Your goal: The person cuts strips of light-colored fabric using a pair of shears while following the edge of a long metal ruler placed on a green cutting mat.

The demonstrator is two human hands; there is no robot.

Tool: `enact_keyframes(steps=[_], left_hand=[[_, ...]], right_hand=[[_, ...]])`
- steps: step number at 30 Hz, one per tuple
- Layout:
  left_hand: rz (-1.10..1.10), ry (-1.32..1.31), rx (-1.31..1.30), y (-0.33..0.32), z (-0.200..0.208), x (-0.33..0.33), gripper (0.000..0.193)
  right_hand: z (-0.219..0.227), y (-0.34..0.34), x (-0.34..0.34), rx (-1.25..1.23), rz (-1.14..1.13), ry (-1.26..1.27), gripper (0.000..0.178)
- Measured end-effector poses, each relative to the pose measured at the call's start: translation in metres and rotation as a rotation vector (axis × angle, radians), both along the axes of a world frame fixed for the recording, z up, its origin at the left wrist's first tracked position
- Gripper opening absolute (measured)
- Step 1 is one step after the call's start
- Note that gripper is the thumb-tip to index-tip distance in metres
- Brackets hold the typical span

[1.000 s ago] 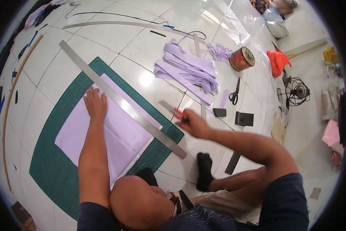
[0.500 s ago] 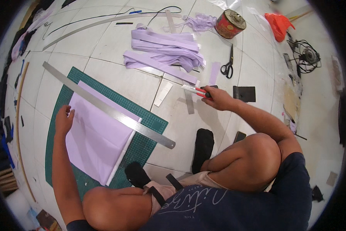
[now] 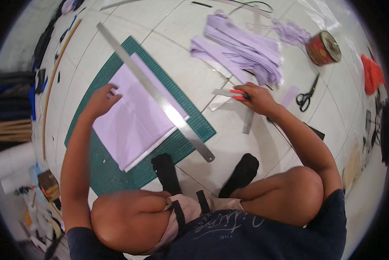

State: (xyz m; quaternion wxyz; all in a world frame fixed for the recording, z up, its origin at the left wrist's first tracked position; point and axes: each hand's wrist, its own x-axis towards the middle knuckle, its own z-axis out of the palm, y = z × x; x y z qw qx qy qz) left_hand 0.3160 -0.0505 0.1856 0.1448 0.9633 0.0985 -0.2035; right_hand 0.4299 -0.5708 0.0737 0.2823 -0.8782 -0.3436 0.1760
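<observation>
My right hand (image 3: 258, 99) grips a red-and-black utility knife (image 3: 239, 94), its metal blade pointing left above a white card (image 3: 222, 102) on the floor. My left hand (image 3: 104, 99) hovers at the left edge of a folded lilac cloth (image 3: 136, 112), fingers apart and slightly bent, nothing in them. The cloth lies on a green cutting mat (image 3: 192, 123). Across the cloth, slanting from upper left to lower right, rests a long steel ruler (image 3: 157, 97); neither hand touches it.
Bundled lilac fabric strips (image 3: 246, 47) lie at the far right, beside a red tin (image 3: 323, 47). Black scissors (image 3: 307, 95) rest right of my right hand. A short metal ruler (image 3: 248, 121) lies below it. A wooden stick (image 3: 51, 91) runs along the left.
The view has swung left, so the mat and strips appear farther right. My left hand has moved in over the cloth's edge. The knife has shifted toward the mat, still in my right hand.
</observation>
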Motion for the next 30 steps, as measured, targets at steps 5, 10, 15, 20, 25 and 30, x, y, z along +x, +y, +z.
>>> enact_keyframes(steps=[5,10,15,20,25,30], left_hand=[[-0.045,-0.142,-0.051,0.01,-0.08,0.0,0.052],[-0.046,-0.272,-0.014,0.012,-0.12,0.019,0.081],[0.035,-0.266,0.087,0.011,-0.137,0.046,0.101],[0.088,-0.245,0.035,0.008,-0.152,0.057,0.098],[0.04,-0.322,0.082,0.024,-0.146,0.05,0.089],[0.066,-0.431,0.009,0.025,-0.159,0.05,0.088]], right_hand=[[0.047,-0.016,-0.015,-0.267,0.124,0.003,0.045],[0.093,-0.017,-0.018,-0.463,0.172,0.068,0.046],[0.062,0.008,-0.007,-0.417,0.09,-0.071,0.038],[-0.012,0.071,-0.069,0.031,-0.383,0.012,0.033],[-0.024,0.139,-0.185,-0.067,-0.429,0.113,0.038],[-0.019,0.146,-0.227,-0.08,-0.419,-0.049,0.041]])
